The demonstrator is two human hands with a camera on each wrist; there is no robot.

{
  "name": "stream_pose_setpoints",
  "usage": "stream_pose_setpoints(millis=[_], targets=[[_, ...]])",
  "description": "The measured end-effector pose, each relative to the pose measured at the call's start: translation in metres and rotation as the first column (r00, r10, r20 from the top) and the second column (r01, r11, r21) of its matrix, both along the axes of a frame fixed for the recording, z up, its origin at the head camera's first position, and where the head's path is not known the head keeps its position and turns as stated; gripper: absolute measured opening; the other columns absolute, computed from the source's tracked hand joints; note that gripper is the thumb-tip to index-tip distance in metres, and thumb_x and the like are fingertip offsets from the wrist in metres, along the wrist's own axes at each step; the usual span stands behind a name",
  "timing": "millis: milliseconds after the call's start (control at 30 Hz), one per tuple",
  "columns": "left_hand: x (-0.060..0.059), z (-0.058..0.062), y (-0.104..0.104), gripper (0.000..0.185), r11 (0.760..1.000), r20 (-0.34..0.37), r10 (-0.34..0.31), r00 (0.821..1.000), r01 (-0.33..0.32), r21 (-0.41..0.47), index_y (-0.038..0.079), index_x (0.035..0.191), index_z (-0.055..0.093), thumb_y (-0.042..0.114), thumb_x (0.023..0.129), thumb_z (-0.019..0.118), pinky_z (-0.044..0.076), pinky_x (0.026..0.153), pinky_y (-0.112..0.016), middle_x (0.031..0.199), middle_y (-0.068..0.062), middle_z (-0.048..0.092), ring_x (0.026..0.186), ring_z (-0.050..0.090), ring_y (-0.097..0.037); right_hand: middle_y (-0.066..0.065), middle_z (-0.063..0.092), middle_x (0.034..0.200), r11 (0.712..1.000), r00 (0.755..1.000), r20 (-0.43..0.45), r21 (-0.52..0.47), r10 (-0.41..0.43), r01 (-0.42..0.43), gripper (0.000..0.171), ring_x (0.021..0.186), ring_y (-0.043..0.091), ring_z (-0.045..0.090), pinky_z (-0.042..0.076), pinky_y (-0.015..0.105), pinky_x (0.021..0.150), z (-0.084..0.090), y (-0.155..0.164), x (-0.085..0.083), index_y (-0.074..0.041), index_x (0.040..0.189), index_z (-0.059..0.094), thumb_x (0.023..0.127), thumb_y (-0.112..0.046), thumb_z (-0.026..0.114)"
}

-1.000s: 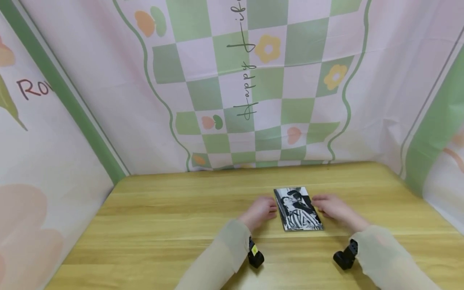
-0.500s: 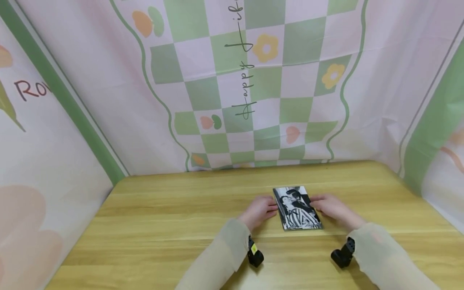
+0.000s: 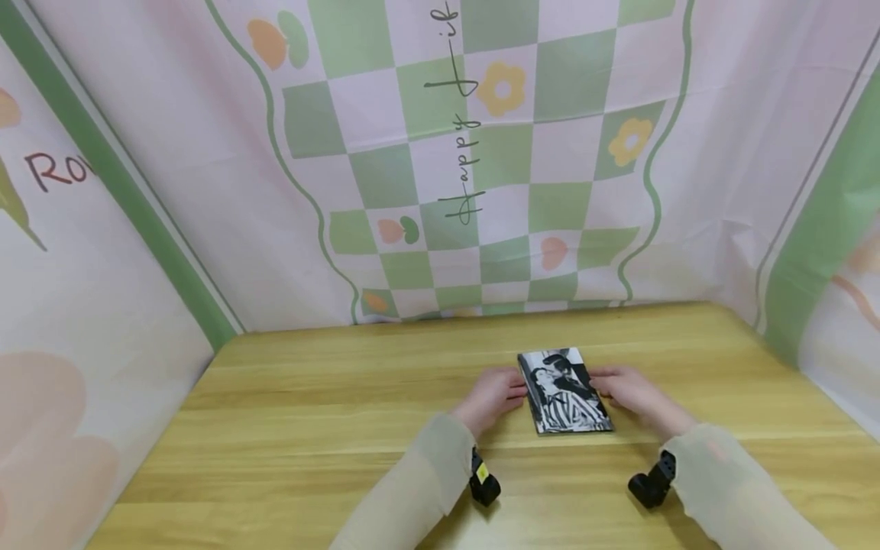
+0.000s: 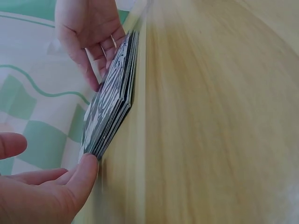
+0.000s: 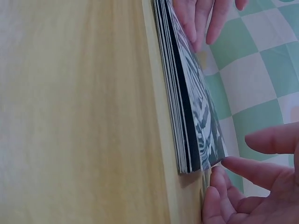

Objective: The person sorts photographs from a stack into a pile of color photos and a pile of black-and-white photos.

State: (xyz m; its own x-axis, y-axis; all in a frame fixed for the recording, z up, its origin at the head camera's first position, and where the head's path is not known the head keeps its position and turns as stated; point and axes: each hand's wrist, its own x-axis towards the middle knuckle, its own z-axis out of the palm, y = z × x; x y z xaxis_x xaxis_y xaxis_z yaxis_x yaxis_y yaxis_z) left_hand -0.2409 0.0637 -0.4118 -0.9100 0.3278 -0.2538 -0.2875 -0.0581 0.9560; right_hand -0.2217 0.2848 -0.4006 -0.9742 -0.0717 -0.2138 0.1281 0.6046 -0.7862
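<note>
Your left hand point(image 3: 491, 396) and right hand point(image 3: 632, 391) lie low, fingers nearly straight, fingertips pointing inward toward each other.

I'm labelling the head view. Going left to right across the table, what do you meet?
Left hand → stack of black-and-white photo cards → right hand, all on the wooden table.

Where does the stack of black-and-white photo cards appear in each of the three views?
Head: stack of cards lies right of centre, between both hands.
Left wrist: upper left to centre, edge-on.
Right wrist: top centre to lower right, edge-on.
Shared landmark: wooden table, under the stack in every view.
</note>
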Motion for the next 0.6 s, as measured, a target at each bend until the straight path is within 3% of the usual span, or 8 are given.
stream_pose_setpoints(millis=[300,400,600], targets=[[0.0025,0.0031,0.0008,0.046,1.000,-0.078,0.001,0.997,-0.003,-0.020,-0.018,0.134,0.037,0.004,0.095,0.045,0.047,0.103,-0.042,0.132,-0.029,0.050,0.119,0.053,-0.036,0.036,0.048,0.128,0.993,0.997,-0.036,-0.096,-0.072,0.068,0.049,0.090,0.012,0.059,0.056,0.021,0.072,-0.0004,-0.0011,0.0038,0.019,0.134,0.036,0.096,-0.010,0.047],[0.0021,0.0036,0.0016,0.045,0.999,-0.102,0.016,0.995,-0.020,-0.040,-0.016,0.134,0.040,0.005,0.095,0.047,0.048,0.101,-0.041,0.130,-0.027,0.053,0.117,0.055,-0.033,0.038,0.046,0.129,0.988,0.995,-0.056,-0.134,-0.088,0.080,0.048,0.089,0.014,0.063,0.058,0.025,0.075,-0.0018,-0.0008,0.0041,0.020,0.132,0.037,0.095,-0.007,0.049],[0.0020,0.0044,0.0024,0.044,0.997,-0.066,0.072,0.995,-0.072,-0.007,-0.012,0.132,0.045,-0.006,0.089,0.053,0.056,0.088,-0.034,0.121,-0.019,0.058,0.102,0.062,-0.025,0.034,0.052,0.125,0.981,0.989,-0.068,-0.154,-0.128,0.117,0.046,0.084,0.009,0.063,0.059,0.026,0.073,-0.0008,-0.0025,0.0051,0.017,0.131,0.041,0.093,-0.006,0.054]])
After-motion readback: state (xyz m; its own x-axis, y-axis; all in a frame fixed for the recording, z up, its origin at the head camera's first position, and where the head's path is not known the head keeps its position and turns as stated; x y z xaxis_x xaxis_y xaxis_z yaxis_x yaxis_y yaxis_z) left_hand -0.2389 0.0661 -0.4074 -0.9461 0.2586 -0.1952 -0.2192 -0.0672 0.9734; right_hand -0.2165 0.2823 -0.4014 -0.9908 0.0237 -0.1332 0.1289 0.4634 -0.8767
